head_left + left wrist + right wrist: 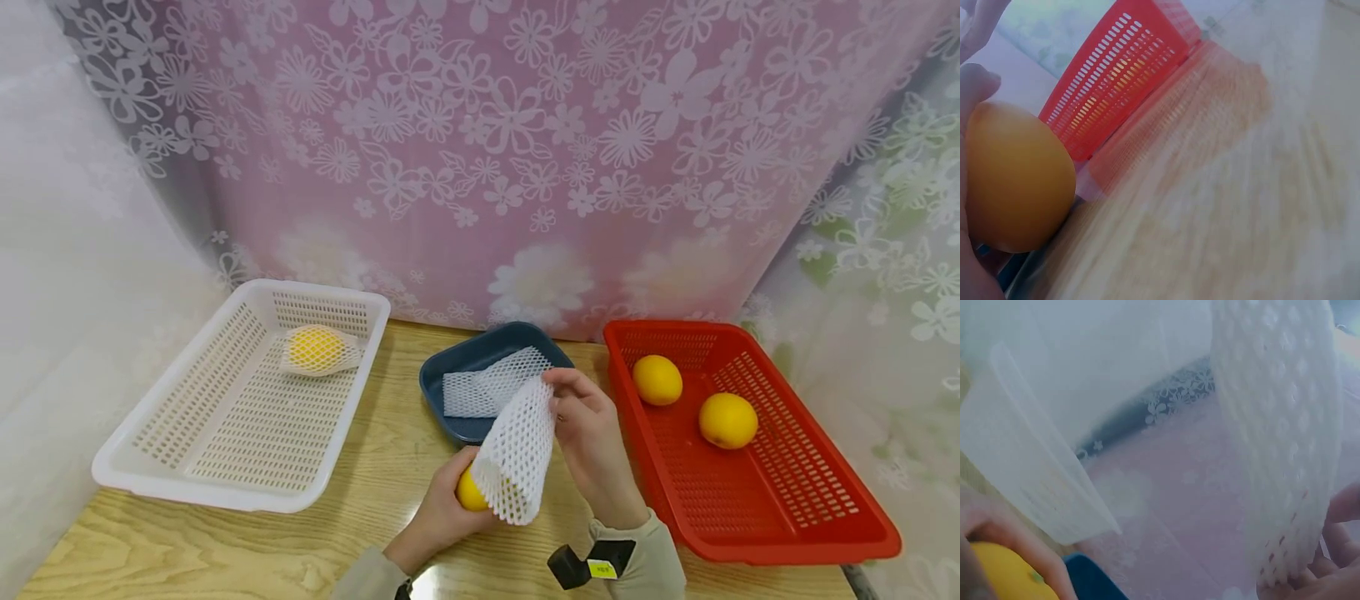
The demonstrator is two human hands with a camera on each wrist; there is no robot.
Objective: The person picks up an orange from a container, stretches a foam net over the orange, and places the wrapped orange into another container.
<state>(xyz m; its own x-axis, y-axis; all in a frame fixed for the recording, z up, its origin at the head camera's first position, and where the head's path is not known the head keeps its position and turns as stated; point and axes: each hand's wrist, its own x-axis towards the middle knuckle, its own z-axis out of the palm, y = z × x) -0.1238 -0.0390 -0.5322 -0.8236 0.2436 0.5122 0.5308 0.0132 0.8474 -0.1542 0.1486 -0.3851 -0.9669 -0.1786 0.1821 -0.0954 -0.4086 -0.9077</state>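
Note:
My left hand [447,506] grips a yellow citrus fruit [470,492] low over the table in the head view; in the left wrist view the fruit [1019,178] looks round and smooth. My right hand [595,437] pinches the upper end of a white foam net sleeve [517,446] between thumb and fingers. Its wide lower mouth hangs beside the fruit and overlaps part of it in the head view. Seen from the right wrist, the sleeve [1282,437] hangs long and loose from the fingers. Behind the hands, more foam net sleeves [480,387] lie in a dark blue tray [442,367].
At the left stands a white perforated basket [300,492] with one fruit in a net sleeve [316,349]. A red perforated basket [787,542] at the right holds two bare yellow fruits [728,421]. The wooden table [367,500] ends against a pink flowered curtain [465,167].

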